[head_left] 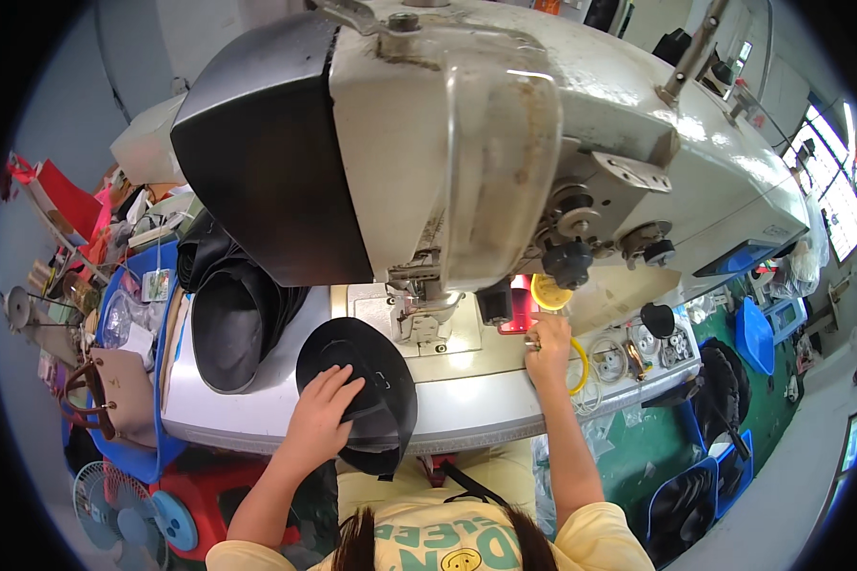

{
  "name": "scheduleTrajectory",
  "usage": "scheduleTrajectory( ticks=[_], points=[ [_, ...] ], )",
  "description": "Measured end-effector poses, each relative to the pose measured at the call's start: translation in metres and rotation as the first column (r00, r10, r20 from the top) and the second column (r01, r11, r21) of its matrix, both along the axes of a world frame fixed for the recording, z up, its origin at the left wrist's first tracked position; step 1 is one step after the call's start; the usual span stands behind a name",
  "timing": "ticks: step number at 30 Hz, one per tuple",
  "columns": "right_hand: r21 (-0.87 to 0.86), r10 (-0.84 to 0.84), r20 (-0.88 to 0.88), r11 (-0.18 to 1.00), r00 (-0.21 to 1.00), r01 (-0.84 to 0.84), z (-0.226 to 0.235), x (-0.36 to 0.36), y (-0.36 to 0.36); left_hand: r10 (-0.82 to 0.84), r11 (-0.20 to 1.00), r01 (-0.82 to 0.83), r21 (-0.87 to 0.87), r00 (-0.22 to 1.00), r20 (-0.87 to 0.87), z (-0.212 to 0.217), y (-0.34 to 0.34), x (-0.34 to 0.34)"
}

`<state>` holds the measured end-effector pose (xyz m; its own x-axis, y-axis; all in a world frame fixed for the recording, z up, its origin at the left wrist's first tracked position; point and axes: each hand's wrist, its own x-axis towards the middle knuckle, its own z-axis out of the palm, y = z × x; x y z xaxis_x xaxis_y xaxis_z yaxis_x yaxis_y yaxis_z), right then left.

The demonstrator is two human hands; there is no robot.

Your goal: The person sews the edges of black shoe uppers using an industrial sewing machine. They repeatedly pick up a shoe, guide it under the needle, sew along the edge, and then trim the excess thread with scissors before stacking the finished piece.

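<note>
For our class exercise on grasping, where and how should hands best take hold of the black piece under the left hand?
Probably pinch the black piece by its near rim, from the person's side: that rim appears to overhang the tabletop, leaving room underneath.

One left hand (324, 414), one right hand (548, 354), one big sewing machine (390, 143), one handbag (124, 395), one fan (124, 519)

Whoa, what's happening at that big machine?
A person is at a sewing machine. Their left hand rests on a curved black piece overhanging the table's front edge. Their right hand is near a yellow round thing; whether it holds something is unclear. More black pieces stand stacked on the left.
</note>
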<state>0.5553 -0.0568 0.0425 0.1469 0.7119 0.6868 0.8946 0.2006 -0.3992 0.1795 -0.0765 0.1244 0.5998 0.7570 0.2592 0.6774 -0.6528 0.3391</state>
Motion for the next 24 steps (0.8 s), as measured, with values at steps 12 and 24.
scheduleTrajectory(
  ticks=[12,24],
  points=[
    [0.034,0.031,-0.051,0.999,0.998,-0.029,0.001,-0.003,-0.001,-0.02,0.962,0.002,0.274,0.998,0.065,-0.005,0.0,0.038],
    [0.055,0.068,-0.133,0.997,0.989,-0.061,0.001,-0.001,-0.001,0.014,0.921,-0.066,0.383,0.991,0.135,-0.007,0.001,0.04]
  ],
)
